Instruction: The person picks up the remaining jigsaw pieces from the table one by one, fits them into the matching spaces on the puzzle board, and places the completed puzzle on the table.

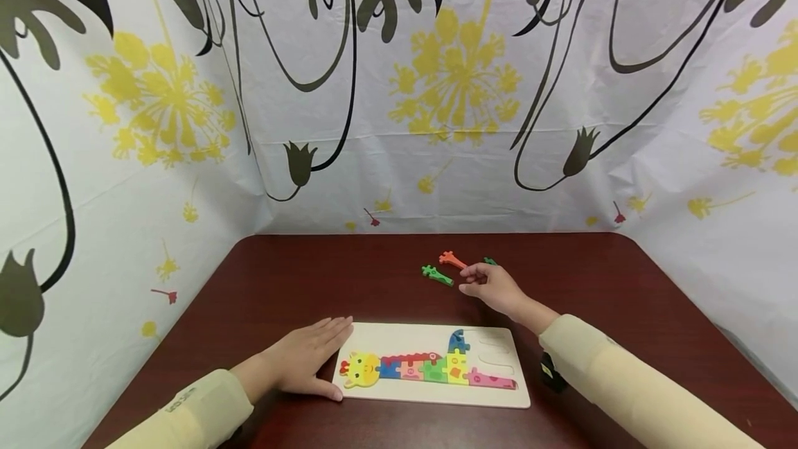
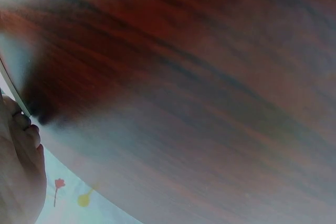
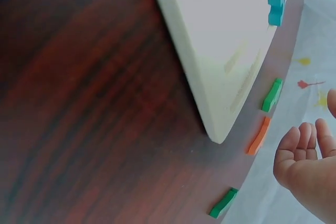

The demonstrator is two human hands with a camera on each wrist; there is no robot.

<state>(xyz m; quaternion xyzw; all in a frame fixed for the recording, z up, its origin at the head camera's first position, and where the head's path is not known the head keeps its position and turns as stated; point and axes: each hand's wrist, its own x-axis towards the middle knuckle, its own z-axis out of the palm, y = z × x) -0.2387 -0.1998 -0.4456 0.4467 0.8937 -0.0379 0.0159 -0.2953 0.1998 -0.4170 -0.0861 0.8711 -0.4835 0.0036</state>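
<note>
A cream puzzle board (image 1: 430, 400) lies on the table with a giraffe puzzle (image 1: 360, 370) partly filling its recess. My left hand (image 1: 314, 355) rests at the board's left edge, fingers straight and thumb spread along the near corner. Beyond the board, my right hand (image 1: 495, 289) hovers with loosely bent fingers, holding nothing. Its fingertips are close to an orange puzzle piece (image 1: 451, 260). A light green piece (image 1: 438, 275) lies left of that hand, and a dark green piece (image 1: 490, 261) shows just behind it. In the right wrist view the orange piece (image 3: 259, 136) lies on the table.
The dark red-brown table (image 1: 324, 276) ends at a floral cloth (image 1: 374, 158) hanging behind and at both sides. A curved outline of bare recess (image 1: 494, 348) shows at the board's right, beside the blue piece (image 1: 458, 341).
</note>
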